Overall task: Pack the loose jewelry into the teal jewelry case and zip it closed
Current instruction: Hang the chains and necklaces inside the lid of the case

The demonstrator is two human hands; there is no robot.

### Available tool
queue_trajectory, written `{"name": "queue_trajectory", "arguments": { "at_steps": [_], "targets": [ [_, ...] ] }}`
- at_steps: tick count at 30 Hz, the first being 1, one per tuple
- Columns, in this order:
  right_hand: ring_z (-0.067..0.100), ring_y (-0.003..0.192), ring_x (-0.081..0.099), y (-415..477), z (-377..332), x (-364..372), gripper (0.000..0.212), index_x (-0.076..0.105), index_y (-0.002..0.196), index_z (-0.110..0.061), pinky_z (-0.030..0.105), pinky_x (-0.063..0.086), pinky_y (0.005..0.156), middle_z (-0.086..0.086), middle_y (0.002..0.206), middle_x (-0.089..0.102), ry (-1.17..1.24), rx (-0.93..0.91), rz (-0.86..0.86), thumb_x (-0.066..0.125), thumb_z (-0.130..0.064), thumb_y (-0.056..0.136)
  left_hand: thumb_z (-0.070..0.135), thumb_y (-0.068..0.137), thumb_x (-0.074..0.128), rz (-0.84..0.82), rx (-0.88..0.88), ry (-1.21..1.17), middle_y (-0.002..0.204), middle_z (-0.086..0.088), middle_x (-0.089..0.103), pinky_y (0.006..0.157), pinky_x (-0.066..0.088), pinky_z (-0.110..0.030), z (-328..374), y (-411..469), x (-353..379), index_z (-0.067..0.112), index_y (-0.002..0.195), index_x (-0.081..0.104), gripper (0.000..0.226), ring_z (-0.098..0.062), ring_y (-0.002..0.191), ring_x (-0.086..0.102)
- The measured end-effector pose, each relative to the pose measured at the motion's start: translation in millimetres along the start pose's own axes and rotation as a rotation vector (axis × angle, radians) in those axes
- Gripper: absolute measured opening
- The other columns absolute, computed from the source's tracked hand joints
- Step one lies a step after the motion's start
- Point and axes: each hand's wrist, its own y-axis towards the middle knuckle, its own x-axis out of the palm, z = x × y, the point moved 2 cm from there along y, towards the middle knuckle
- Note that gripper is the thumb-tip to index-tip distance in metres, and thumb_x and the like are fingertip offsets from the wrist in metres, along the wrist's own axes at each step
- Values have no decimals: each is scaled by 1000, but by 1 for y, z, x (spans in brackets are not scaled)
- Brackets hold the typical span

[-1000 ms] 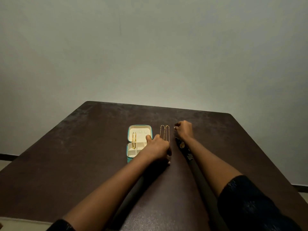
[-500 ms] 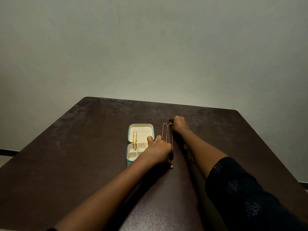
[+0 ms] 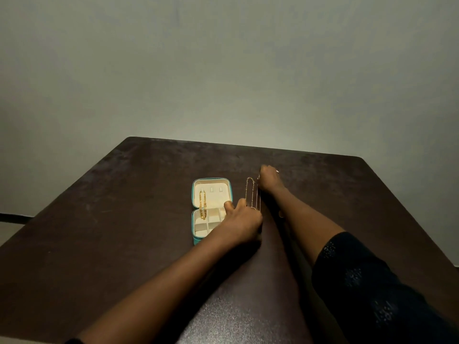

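The teal jewelry case (image 3: 194,194) lies open on the dark table, cream lining up, with a thick gold chain (image 3: 202,204) laid across its lid and base. To its right a thin gold necklace (image 3: 249,192) is stretched in long loops on the table. My left hand (image 3: 242,223) is curled over the necklace's near end and covers the case's right compartments. My right hand (image 3: 268,180) pinches the far end of a thin strand beside the necklace's top. A small gold piece (image 3: 281,214) peeks out by my right forearm.
The dark brown table (image 3: 124,232) runs to a far edge against a plain grey wall (image 3: 223,70). My right arm wears a dark patterned sleeve (image 3: 367,281).
My right hand moved left and farther away, from beside the small pieces to the necklace's far end, pulling a strand straight. My left hand stayed at the near end.
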Motion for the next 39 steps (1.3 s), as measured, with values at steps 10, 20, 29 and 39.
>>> {"name": "queue_trajectory", "arguments": {
  "at_steps": [10, 20, 29, 39],
  "targets": [
    [22, 53, 47, 2, 18, -51, 38, 38, 58, -8, 33, 41, 50, 11, 62, 42, 825, 345, -23, 32, 6, 93, 40, 89, 49, -12, 2, -128, 139, -12, 36, 103, 28, -48, 5, -9, -16, 21, 125, 56, 41, -32, 127, 38],
    [13, 54, 38, -19, 31, -116, 34, 43, 70, 0, 31, 53, 53, 8, 64, 37, 1278, 572, -18, 21, 6, 95, 45, 91, 38, 229, -285, -277, 117, -20, 55, 83, 42, -37, -22, -19, -44, 4, 103, 66, 51, -35, 102, 55],
    [15, 64, 44, -59, 4, -128, 28, 48, 85, 6, 25, 51, 37, 14, 80, 44, 1828, 616, -204, 22, 8, 96, 29, 99, 33, 283, -413, -1532, 67, -3, 45, 49, 30, -21, -53, -20, -56, 14, 127, 39, 32, -12, 55, 41],
    [16, 64, 45, -96, -20, -112, 26, 48, 80, 6, 26, 50, 58, 15, 77, 45, 2010, 637, -253, 28, 8, 96, 7, 94, 42, 734, -312, -2636, 71, 0, 48, 65, 42, -17, -80, -27, -62, 10, 70, 51, 26, -8, 65, 48]
  ]
}}
